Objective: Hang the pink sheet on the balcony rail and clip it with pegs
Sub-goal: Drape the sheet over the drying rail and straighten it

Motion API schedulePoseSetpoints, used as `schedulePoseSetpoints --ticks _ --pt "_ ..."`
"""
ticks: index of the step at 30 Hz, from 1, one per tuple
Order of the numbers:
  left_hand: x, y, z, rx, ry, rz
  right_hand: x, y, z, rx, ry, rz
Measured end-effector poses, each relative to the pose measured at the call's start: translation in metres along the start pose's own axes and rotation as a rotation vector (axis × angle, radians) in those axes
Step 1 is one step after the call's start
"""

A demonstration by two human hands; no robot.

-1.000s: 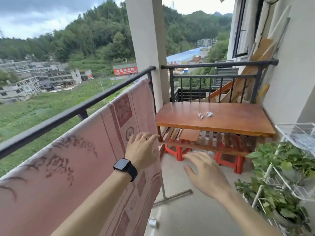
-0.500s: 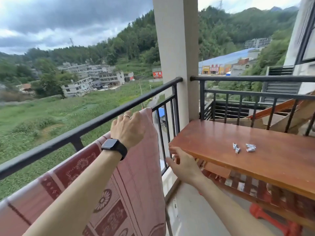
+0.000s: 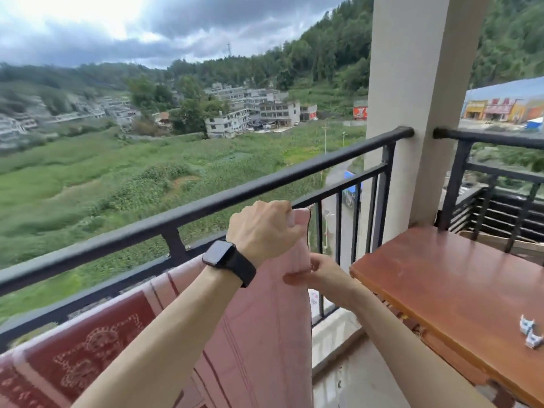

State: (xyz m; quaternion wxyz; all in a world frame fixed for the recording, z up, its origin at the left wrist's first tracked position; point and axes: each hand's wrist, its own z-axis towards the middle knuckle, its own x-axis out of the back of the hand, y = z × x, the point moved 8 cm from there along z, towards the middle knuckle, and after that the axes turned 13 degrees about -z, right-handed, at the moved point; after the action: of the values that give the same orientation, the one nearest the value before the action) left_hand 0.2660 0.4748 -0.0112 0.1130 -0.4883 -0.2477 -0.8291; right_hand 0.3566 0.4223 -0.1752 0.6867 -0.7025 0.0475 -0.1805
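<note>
Gripping what, that left hand (image 3: 262, 228)?

The top corner of the sheet (image 3: 259, 334). Its fingers are curled round a bunch of the pink cloth, knuckles up, just under the rail (image 3: 206, 207) and on the balcony side of it. A black watch (image 3: 226, 259) sits on that wrist.

And the right hand (image 3: 321, 275)?

Lower down, just beside the left wrist. Thumb and fingers pinch the same edge of the sheet, a little below the corner.

So is the sheet over the rail?

Not that I can see. It runs from the lower left up to the left hand, its top edge below the top bar and in front of the railing's lower bar. From the hands it hangs straight down towards the floor. What carries it on the left I cannot tell; the left arm hides part of it.

Pattern?

Pale pink with thin stripes near the hands, dark red panels with a white motif at lower left.

Where are the pegs (image 3: 533, 342)?

Two small white ones lie on the table (image 3: 441, 290), at the right edge of view, well apart from both hands.

And the table?

Reddish wood, its near corner close to the right hand, beside the pillar (image 3: 412, 113) where the rail ends.
</note>
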Motion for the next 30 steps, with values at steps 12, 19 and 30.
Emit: schedulePoseSetpoints --ticks 12,19,30 --pt "0.1 -0.116 -0.138 0.068 0.066 -0.11 -0.183 -0.032 -0.008 0.182 -0.25 -0.138" --pt "0.156 -0.168 -0.23 0.27 0.085 -0.025 -0.287 -0.043 -0.04 0.29 -0.147 -0.142" --pt "0.032 -0.124 -0.298 -0.046 -0.161 0.033 -0.243 0.06 -0.186 0.024 0.293 -0.425"
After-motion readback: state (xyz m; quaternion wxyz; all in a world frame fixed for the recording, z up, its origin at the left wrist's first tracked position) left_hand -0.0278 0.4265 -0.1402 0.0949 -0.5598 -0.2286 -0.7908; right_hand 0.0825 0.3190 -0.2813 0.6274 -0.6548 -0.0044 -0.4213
